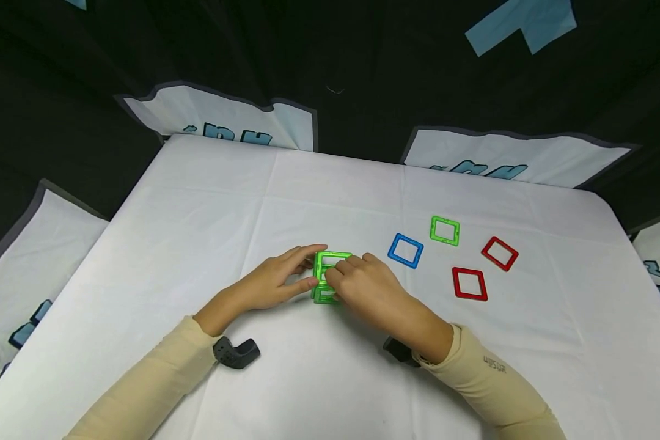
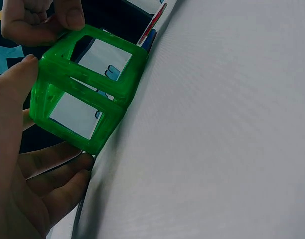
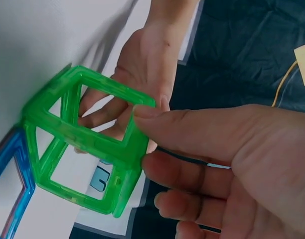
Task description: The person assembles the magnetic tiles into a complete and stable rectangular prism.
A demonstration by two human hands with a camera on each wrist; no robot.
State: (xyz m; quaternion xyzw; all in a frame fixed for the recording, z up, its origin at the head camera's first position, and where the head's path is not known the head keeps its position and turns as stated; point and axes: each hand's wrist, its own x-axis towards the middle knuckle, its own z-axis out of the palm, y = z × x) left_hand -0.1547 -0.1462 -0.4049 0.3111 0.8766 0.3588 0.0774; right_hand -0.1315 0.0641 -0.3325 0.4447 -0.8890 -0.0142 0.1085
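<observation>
A small box-like structure of green magnetic tiles, made of open square frames, stands on the white table between both hands. My left hand holds its left side, thumb at the near part and index finger reaching along the far part. From the right, my right hand pinches a green edge between thumb and index finger; the other fingers are bent. The right wrist view shows the pinched corner of the green box close up, with the left hand behind it. Its underside is hidden.
To the right lie loose square frame tiles: a blue one, a green one, a red one and another red one. A white cloth covers the table; black curtains hang behind.
</observation>
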